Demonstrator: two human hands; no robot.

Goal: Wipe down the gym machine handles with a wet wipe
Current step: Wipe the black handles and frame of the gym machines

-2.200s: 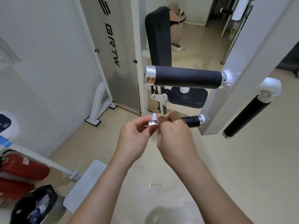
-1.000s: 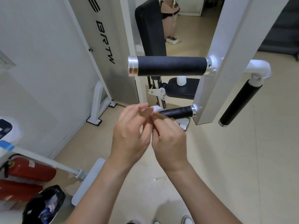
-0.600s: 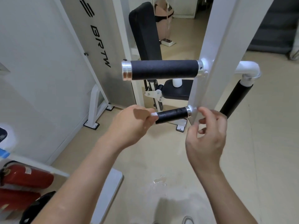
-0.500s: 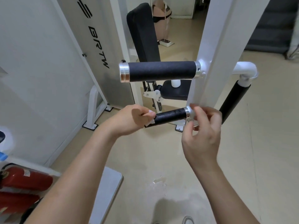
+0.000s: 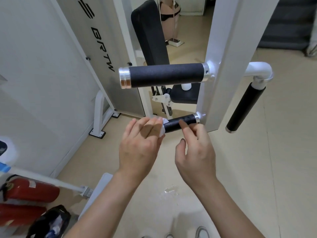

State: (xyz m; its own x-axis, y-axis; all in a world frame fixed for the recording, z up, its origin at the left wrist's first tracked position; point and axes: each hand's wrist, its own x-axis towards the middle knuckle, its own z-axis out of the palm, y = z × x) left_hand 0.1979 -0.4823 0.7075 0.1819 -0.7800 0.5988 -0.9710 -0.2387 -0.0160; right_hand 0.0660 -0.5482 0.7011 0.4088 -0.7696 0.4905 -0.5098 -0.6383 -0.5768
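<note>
The lower black handle [image 5: 178, 123] sticks out leftward from the white machine post [image 5: 221, 66]. My left hand [image 5: 140, 143] covers its free end and holds a white wet wipe [image 5: 163, 130] against it; only a small edge of the wipe shows past the fingertips, and the thumb is hidden. My right hand [image 5: 195, 150] hovers just right of it with loosely curled fingers, holding nothing, its index fingertip on the handle's middle. The upper black handle [image 5: 164, 77] with a chrome end cap is untouched above. A third black handle [image 5: 243, 107] hangs at the right.
The black backrest [image 5: 149, 31] and seat pad [image 5: 185, 97] stand behind the handles. A grey weight-stack cover [image 5: 96, 48] is at the left. Red fire extinguishers [image 5: 29, 191] and a black bag [image 5: 49, 224] lie at the lower left. A small wet patch [image 5: 169, 190] marks the floor.
My right hand has let go near the left hand, reached to the handle's chrome collar, then drawn back to the handle's middle. My left hand has stayed at the handle's end with the wipe.
</note>
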